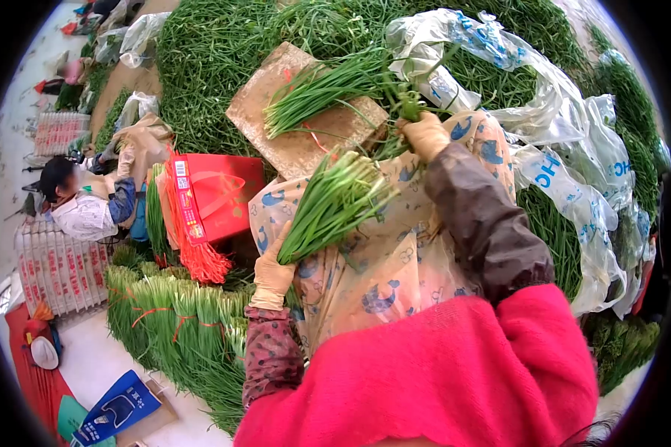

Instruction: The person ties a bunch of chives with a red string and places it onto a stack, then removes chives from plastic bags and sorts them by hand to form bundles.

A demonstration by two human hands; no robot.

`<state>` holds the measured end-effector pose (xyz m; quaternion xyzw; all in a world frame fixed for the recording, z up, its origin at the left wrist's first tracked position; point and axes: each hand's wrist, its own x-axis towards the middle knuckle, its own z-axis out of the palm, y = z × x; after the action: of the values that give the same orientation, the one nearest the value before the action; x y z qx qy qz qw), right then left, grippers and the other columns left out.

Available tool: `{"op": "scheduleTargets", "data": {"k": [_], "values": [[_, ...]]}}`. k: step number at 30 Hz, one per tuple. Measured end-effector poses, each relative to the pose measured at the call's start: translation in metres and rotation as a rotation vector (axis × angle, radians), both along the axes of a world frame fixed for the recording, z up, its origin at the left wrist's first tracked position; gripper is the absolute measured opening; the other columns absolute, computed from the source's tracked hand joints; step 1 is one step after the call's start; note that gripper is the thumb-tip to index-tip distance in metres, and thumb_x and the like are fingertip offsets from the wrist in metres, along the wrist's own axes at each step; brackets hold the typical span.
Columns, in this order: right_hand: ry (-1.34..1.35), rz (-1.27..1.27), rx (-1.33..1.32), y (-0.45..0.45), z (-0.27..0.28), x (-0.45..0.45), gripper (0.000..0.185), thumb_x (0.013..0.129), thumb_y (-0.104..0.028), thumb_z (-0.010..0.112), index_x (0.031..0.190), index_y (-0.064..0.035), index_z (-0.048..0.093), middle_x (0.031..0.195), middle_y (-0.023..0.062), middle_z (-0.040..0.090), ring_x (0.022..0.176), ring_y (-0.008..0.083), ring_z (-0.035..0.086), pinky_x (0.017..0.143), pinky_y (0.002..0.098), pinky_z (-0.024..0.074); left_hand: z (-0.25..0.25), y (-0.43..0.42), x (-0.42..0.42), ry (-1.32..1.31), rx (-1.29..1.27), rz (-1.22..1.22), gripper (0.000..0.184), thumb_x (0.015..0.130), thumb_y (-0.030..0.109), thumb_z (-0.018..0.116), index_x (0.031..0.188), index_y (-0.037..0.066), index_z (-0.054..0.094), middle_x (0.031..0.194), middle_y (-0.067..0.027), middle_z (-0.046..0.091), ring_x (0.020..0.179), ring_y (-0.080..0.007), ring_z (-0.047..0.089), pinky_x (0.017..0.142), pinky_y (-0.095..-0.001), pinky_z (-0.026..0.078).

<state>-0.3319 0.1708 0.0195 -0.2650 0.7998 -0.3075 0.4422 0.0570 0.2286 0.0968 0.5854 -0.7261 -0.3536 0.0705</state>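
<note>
My left hand (273,272), in a pale glove, is closed round a bunch of green stalks (334,205), whose pale cut ends point up and to the right. Over at the heap's edge, my right hand (425,136), also gloved, has its fingers closed on some green stalks (408,100); the fingertips are partly hidden. Between and beyond the hands, another bunch (324,91) lies on a worn board (257,97), with a red tie beneath it. A patterned plastic apron (380,290) covers my lap.
A red box (220,190) with red ties (201,261) stands left, above tied bundles (175,313). Loose greens (209,74) are heaped ahead; crumpled plastic bags (559,127) lie right. Another person (89,212) sits at far left near stacked white packs (56,268).
</note>
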Motion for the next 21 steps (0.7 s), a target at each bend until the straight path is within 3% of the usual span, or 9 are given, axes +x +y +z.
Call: {"op": "scheduleTargets", "data": {"k": [2,3,4,6,7,10,14,20,21], "values": [[-0.019,0.149,0.195,0.002,0.032,-0.016,0.047,0.08,-0.04,0.069,0.107,-0.0019,0.063,0.091,0.0176,0.066,0.09,0.0269,0.064,0.08,0.0379,0.0478,-0.015,0.001,0.011,0.175,0.133,0.153,0.068,0.073,-0.003,0.067,0.135,0.018,0.049,0.112,-0.0142,0.066,0.097,-0.0145,0.065,0.083,-0.026,0.049],[0.203,0.306,0.106,0.012,0.058,-0.013,0.044,0.081,-0.038,0.068,0.104,-0.0005,0.062,0.098,0.0184,0.065,0.09,0.0277,0.063,0.079,0.0394,0.0478,-0.019,0.0,0.012,0.208,0.145,0.203,0.069,0.071,-0.007,0.066,0.135,0.013,0.049,0.115,-0.0133,0.065,0.1,-0.0099,0.06,0.086,-0.0254,0.048],[0.425,0.385,0.099,0.02,0.074,-0.006,0.048,0.081,-0.04,0.066,0.108,-0.0015,0.061,0.105,0.0187,0.064,0.103,0.0273,0.061,0.087,0.0368,0.0475,-0.023,0.0,0.011,0.206,0.139,0.203,0.069,0.071,-0.007,0.066,0.135,0.013,0.049,0.115,-0.0133,0.065,0.1,-0.0099,0.06,0.086,-0.0254,0.048],[0.77,0.364,-0.172,0.033,0.086,0.012,0.043,0.084,-0.039,0.063,0.107,-0.0021,0.061,0.1,0.0181,0.064,0.099,0.0259,0.061,0.083,0.0366,0.0486,-0.027,0.002,0.01,0.277,0.022,0.229,0.048,0.076,-0.006,0.065,0.122,0.003,0.057,0.083,-0.0008,0.067,0.056,-0.0056,0.052,0.051,-0.0224,0.044],[0.585,0.418,-0.21,0.036,0.108,0.02,0.041,0.082,-0.038,0.066,0.106,-0.0038,0.062,0.101,0.0159,0.064,0.094,0.0262,0.063,0.082,0.0366,0.0493,-0.022,0.001,0.01,0.193,0.117,0.245,0.066,0.074,0.0,0.069,0.136,0.013,0.048,0.111,-0.0132,0.067,0.098,-0.0115,0.062,0.083,-0.0273,0.049],[0.144,0.548,-0.287,0.041,0.138,0.051,0.037,0.081,-0.039,0.067,0.105,-0.0113,0.063,0.086,0.0105,0.067,0.08,0.0269,0.066,0.073,0.0373,0.0513,-0.022,0.0,0.002,0.187,-0.035,0.17,0.065,0.076,0.004,0.071,0.136,0.014,0.048,0.11,-0.0142,0.067,0.096,-0.0125,0.063,0.081,-0.0278,0.05],[0.316,0.744,-0.039,0.03,0.126,0.092,0.058,0.078,-0.052,0.065,0.108,-0.0018,0.059,0.088,0.0175,0.067,0.086,0.034,0.065,0.073,0.0397,0.0508,-0.029,0.004,0.0,0.185,-0.097,0.185,0.067,0.076,0.005,0.07,0.137,0.017,0.046,0.107,-0.0151,0.067,0.093,-0.0129,0.065,0.079,-0.0276,0.05],[0.152,0.8,0.0,0.019,0.078,0.109,0.047,0.081,-0.044,0.063,0.096,0.0008,0.065,0.081,0.0159,0.067,0.081,0.0309,0.066,0.072,0.0398,0.0505,-0.026,0.005,0.0,0.226,-0.096,0.164,0.068,0.074,0.001,0.065,0.138,0.019,0.047,0.106,-0.013,0.069,0.088,-0.0096,0.063,0.078,-0.026,0.049],[-0.012,0.708,0.068,0.014,0.074,0.108,0.047,0.081,-0.042,0.063,0.098,0.0021,0.066,0.088,0.0165,0.068,0.085,0.0307,0.065,0.076,0.0378,0.0507,-0.025,0.005,-0.001,0.252,-0.09,0.159,0.069,0.073,-0.001,0.065,0.137,0.018,0.047,0.107,-0.0126,0.068,0.089,-0.0098,0.063,0.079,-0.0255,0.049]]}}
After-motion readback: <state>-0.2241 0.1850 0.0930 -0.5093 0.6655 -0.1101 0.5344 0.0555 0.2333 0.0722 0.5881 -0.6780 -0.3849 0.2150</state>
